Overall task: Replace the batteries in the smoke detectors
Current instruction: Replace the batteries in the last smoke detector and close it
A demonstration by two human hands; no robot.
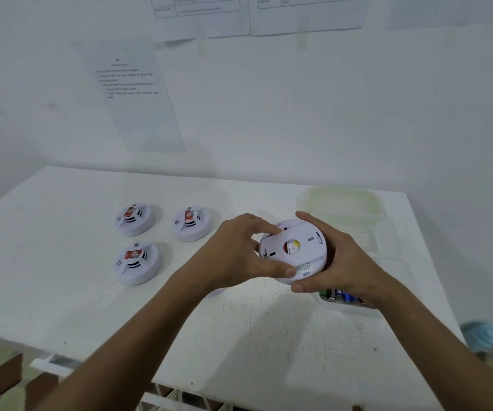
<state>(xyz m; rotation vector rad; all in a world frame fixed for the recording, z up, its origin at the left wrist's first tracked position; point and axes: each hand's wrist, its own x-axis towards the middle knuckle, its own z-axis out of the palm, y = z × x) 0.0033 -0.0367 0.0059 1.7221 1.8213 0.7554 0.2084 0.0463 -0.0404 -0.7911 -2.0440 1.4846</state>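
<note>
Single head view, high, looking forward and down. Close over table (61, 292); wall (298, 114) just behind.

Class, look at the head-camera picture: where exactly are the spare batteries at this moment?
The batteries lie on the right side of the white table, in a clear container largely hidden beneath the right hand, just below the held smoke detector.

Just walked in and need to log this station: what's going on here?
A person holds one smoke detector in both hands, left hand and right hand, its back plate facing up. Three more detectors sit face up on the white table. Batteries lie in a container under the right wrist.
</note>
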